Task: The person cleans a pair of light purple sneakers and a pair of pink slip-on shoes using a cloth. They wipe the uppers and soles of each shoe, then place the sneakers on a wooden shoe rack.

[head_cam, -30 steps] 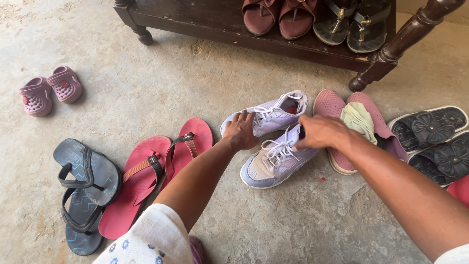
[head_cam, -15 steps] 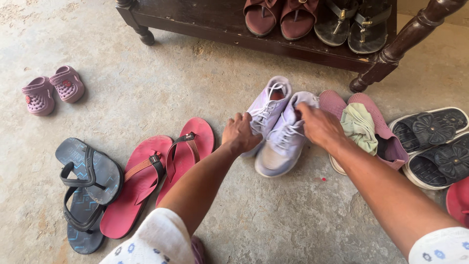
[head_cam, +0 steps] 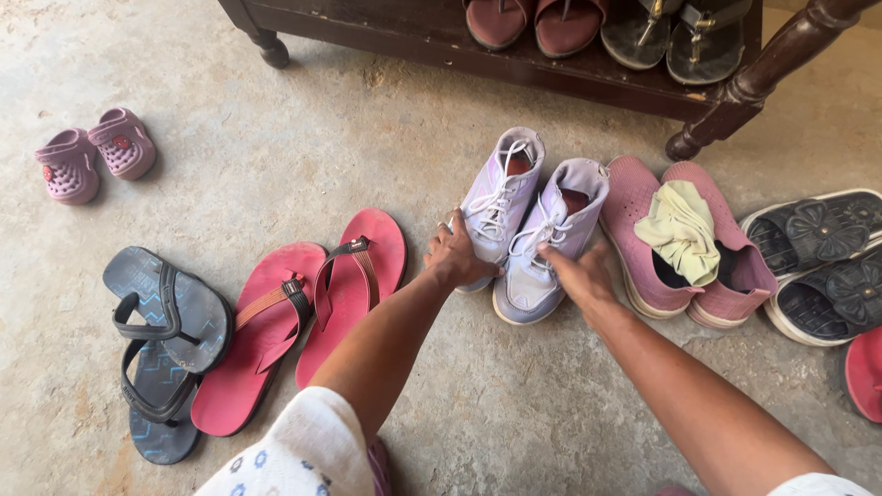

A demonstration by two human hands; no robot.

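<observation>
Two pale lilac lace-up sneakers stand side by side on the concrete floor, heels toward the dark wooden rack. My left hand (head_cam: 457,257) grips the toe of the left sneaker (head_cam: 501,195). My right hand (head_cam: 574,274) rests on the toe and side of the right sneaker (head_cam: 556,230), fingers spread along it. Both sneakers sit upright and touch each other.
Red flip-flops (head_cam: 303,303) lie left of the sneakers, dark grey sandals (head_cam: 156,344) further left, small pink clogs (head_cam: 92,152) at far left. Pink knit shoes with a yellow-green cloth (head_cam: 680,230) sit right, black slippers (head_cam: 818,257) beyond. The wooden rack (head_cam: 551,69) holds brown and black sandals.
The sneakers were turned from lying crosswise to standing parallel, heels toward the rack. Both hands slid from the laces and heels down to the toes.
</observation>
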